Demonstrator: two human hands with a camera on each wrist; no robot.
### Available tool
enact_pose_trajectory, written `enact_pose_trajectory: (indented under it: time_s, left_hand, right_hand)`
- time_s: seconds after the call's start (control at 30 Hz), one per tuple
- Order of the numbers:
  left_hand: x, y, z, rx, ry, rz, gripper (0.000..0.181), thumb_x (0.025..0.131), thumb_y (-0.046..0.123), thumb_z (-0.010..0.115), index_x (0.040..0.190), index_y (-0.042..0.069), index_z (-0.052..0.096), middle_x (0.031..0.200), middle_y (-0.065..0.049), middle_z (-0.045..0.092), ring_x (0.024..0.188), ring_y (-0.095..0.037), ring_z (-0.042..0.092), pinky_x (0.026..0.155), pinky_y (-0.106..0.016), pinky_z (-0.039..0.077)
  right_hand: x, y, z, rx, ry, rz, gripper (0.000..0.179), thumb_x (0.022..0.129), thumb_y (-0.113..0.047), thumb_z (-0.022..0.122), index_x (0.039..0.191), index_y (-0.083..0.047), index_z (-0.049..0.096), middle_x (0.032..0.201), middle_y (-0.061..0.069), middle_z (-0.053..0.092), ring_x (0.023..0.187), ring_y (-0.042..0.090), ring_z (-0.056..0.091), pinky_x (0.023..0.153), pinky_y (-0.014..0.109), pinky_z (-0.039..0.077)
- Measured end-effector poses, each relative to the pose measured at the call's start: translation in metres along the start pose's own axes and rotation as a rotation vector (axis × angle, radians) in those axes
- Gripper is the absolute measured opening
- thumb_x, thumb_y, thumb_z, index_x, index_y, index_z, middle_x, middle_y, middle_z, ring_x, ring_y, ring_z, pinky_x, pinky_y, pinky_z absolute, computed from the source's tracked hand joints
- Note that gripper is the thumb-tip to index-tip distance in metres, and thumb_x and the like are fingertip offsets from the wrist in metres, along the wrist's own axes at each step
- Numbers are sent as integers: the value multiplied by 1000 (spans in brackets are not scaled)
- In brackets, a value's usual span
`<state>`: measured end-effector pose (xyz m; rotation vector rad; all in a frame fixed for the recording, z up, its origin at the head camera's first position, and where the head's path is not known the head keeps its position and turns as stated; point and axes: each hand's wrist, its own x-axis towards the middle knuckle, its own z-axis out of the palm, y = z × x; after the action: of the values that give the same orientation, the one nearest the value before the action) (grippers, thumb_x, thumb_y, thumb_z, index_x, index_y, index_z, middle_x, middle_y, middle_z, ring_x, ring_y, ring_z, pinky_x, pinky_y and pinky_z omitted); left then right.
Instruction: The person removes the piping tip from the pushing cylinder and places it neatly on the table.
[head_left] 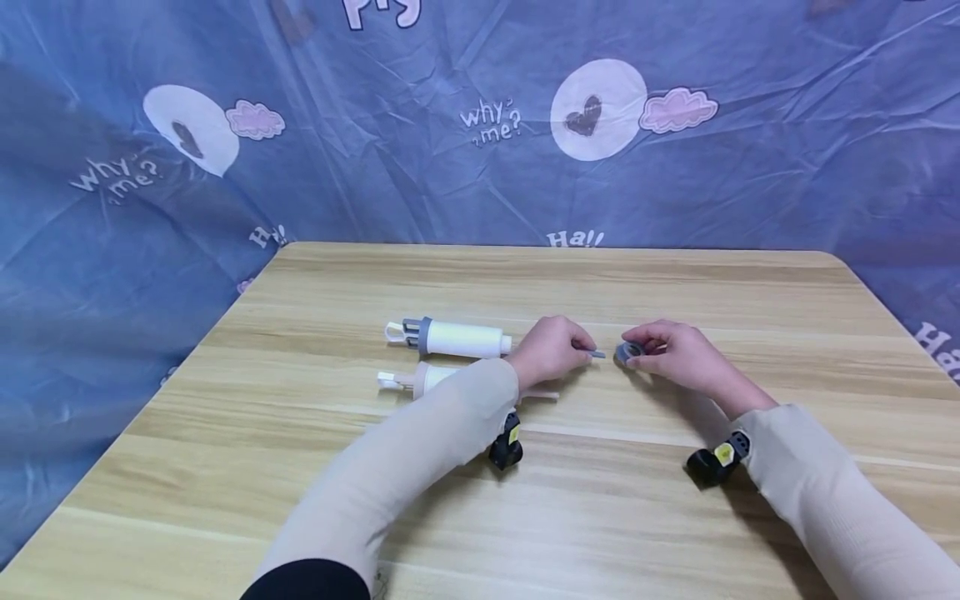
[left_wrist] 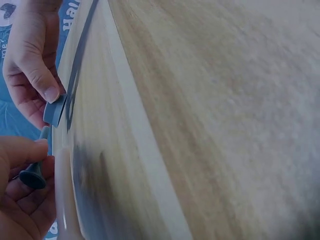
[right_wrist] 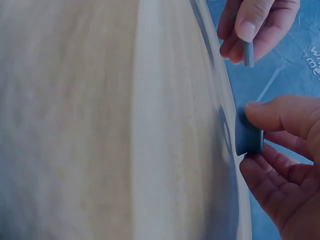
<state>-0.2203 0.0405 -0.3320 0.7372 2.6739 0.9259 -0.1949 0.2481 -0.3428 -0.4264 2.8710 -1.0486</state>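
Observation:
My left hand point(head_left: 550, 350) pinches a thin grey pin point(head_left: 597, 354) between thumb and fingers. In the left wrist view the pin flares into a round, trumpet-like end point(left_wrist: 33, 177) on the palm side, while its narrow tip points toward the other hand. To the right, my right hand point(head_left: 671, 354) holds a short grey ring point(head_left: 622, 353) by thumb and fingertips. That ring point(right_wrist: 249, 132) looks like a smooth-walled collar in the right wrist view. A small gap separates pin tip and ring, both close over the table.
Left of the hands lies a white cylinder point(head_left: 463, 339) with a grey pronged end. Nearer me is a similar one point(head_left: 437, 377) with a beige end, partly hidden under the left forearm. The wooden table point(head_left: 600, 517) meets a blue printed cloth point(head_left: 420, 167) behind.

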Motion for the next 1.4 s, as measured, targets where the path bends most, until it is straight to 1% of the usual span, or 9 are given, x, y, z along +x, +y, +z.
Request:
enact_pose_trajectory:
  time_s: [0.1, 0.27, 0.4, 0.53, 0.63, 0.83, 1.03, 1.23, 1.4]
  left_hand:
    - [1, 0, 2, 41, 12, -5, 14, 85, 14, 66, 97, 11, 73, 90, 4, 70, 78, -4, 56, 72, -13, 43]
    - [1, 3, 5, 64, 33, -71, 10, 85, 12, 65, 91, 12, 73, 86, 5, 68, 73, -6, 54, 68, -15, 42]
    - [2, 6, 7, 97, 50, -105, 10, 85, 10, 64, 90, 13, 73, 88, 5, 68, 75, -6, 54, 71, -16, 43]
    - [5, 6, 9, 148, 60, -106, 12, 85, 9, 63, 90, 14, 73, 89, 5, 68, 78, -7, 56, 72, -16, 44]
    - [7, 5, 10, 162, 67, -112, 12, 85, 9, 64, 91, 14, 73, 90, 5, 69, 80, -7, 57, 74, -16, 44]
    - [10, 4, 13, 170, 92, -135, 12, 85, 8, 63, 91, 14, 73, 91, 5, 69, 82, -7, 57, 76, -17, 45]
    - [11, 6, 13, 191, 84, -122, 14, 83, 3, 61, 85, 13, 71, 85, 5, 67, 78, -8, 56, 72, -17, 44]
    - [13, 1, 16, 206, 100, -105, 16, 83, 3, 61, 88, 14, 73, 88, 5, 68, 81, -8, 57, 75, -17, 45]
    - [14, -1, 19, 188, 105, -116, 16, 83, 4, 62, 89, 15, 73, 88, 6, 68, 81, -8, 57, 75, -17, 45]
  right_hand:
    - [1, 1, 1, 3, -16, 20, 41, 79, -10, 69, 117, 4, 60, 101, 18, 62, 87, 23, 56, 72, 27, 47]
    - [2, 2, 2, 30, -41, 56, 44, 80, -15, 70, 118, 4, 59, 104, 18, 62, 89, 22, 56, 72, 25, 47]
    - [4, 3, 1, 38, -52, 71, 45, 81, -18, 71, 119, 3, 59, 103, 17, 62, 88, 20, 55, 70, 24, 46]
    - [6, 3, 2, 43, -62, 76, 46, 81, -20, 71, 119, 3, 59, 101, 15, 62, 86, 19, 53, 67, 24, 46]
    - [7, 3, 2, 48, -66, 78, 46, 81, -20, 71, 119, 3, 59, 100, 15, 63, 85, 19, 54, 66, 23, 46]
    - [8, 3, 1, 62, -66, 88, 48, 80, -20, 71, 120, 3, 58, 100, 15, 63, 85, 18, 54, 66, 23, 46]
    - [9, 4, 1, 74, -73, 110, 50, 81, -22, 71, 122, 3, 56, 99, 13, 61, 84, 19, 52, 65, 23, 46]
    - [9, 6, 2, 83, -79, 119, 50, 82, -25, 71, 122, 2, 56, 99, 12, 61, 85, 18, 52, 65, 23, 45]
    - [10, 8, 3, 75, -82, 115, 51, 82, -25, 71, 122, 2, 56, 98, 12, 62, 85, 18, 52, 67, 23, 44]
